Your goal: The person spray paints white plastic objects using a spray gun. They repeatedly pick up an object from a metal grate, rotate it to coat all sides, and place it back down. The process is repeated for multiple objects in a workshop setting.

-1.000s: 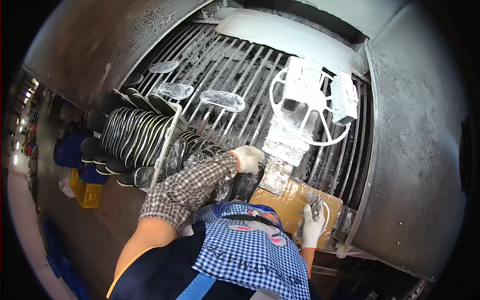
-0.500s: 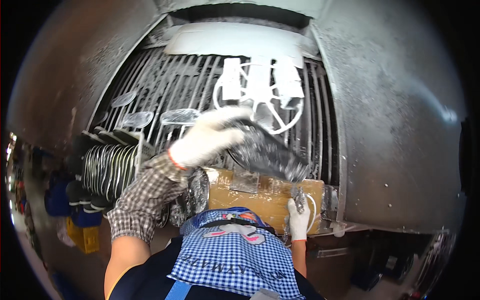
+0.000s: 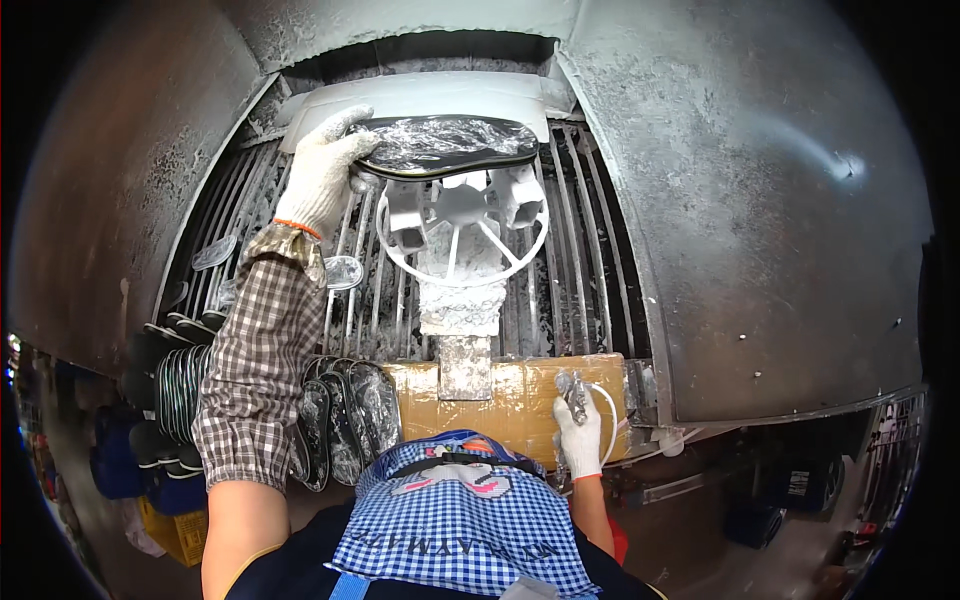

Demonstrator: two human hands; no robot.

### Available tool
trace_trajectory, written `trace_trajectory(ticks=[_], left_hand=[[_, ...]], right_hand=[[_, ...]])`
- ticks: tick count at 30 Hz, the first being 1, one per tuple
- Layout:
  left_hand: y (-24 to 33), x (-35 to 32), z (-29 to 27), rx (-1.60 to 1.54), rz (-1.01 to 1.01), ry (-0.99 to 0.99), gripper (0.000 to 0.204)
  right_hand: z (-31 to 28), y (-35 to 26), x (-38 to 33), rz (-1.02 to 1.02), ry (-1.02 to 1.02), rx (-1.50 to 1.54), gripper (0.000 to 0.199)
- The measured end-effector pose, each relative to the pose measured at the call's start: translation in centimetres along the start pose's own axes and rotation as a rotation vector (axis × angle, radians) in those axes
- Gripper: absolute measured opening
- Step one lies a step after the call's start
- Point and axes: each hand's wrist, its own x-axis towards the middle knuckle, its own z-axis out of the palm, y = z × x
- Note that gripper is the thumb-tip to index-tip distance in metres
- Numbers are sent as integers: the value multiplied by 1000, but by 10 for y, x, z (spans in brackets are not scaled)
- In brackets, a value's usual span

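In a white knit glove, my left hand [image 3: 325, 175] grips one end of a black shoe sole [image 3: 450, 143] with a clear shiny film over its face. The sole lies sideways over the far part of a white-coated spoked wheel stand [image 3: 452, 250], hiding some of it; contact between them I cannot tell. Low at the right, my gloved right hand [image 3: 580, 432] is closed around a small spray gun [image 3: 574, 390] with a white hose [image 3: 609, 415], just above a tape-covered brown box [image 3: 530, 385].
Metal booth walls [image 3: 740, 250] rise on both sides of the slatted grate [image 3: 590, 240]. Film-covered soles [image 3: 345, 415] stand by my left elbow, and more soles [image 3: 180, 385] are stacked farther left. Clear oval pieces [image 3: 345, 271] lie on the slats. A white sheet [image 3: 430, 95] is at the back.
My left hand has carried the sole from near the spray gun to the far side of the wheel stand, turning it level. The spray gun stays low at the right in my right hand.
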Motion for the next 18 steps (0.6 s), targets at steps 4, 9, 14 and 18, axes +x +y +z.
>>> trace_trajectory(ticks=[4, 9, 14, 18], left_hand=[[-6, 5, 8, 35, -24, -3, 41], [-11, 9, 6, 158, -44, -3, 44], [-10, 4, 9, 403, -64, 59, 58], [-12, 5, 10, 442, -12, 117, 63]], right_hand=[[-1, 0, -2, 24, 14, -7, 46], [0, 1, -2, -15, -5, -4, 46], [1, -13, -8, 32, -14, -4, 44], [2, -5, -4, -29, -5, -20, 43]])
